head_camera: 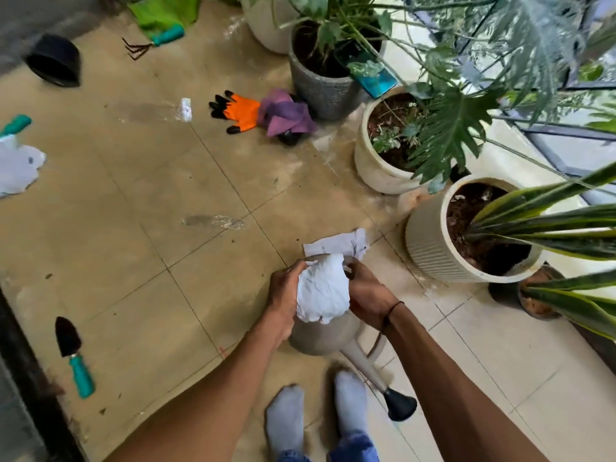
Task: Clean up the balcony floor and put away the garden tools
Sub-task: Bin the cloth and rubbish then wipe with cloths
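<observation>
Both hands at a beige watering can (328, 341) standing on the tiled floor (173, 201): left hand (283, 296) and right hand (366, 295) each pinching white crumpled paper (323, 288) on top. Trowel (75, 356) lies left. Farther: orange glove (241, 111), purple cloth (286, 116), hand rake (153, 41), black pot (55, 60).

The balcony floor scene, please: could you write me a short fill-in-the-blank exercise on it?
1. Both hands hold a white ____ against the watering can.
2. The trowel on the floor has a ____ handle.
3. The orange glove has ____ fingertips.
4. The hand rake lies partly on a ____ cloth.

Missing words: cloth; teal; black; green
</observation>
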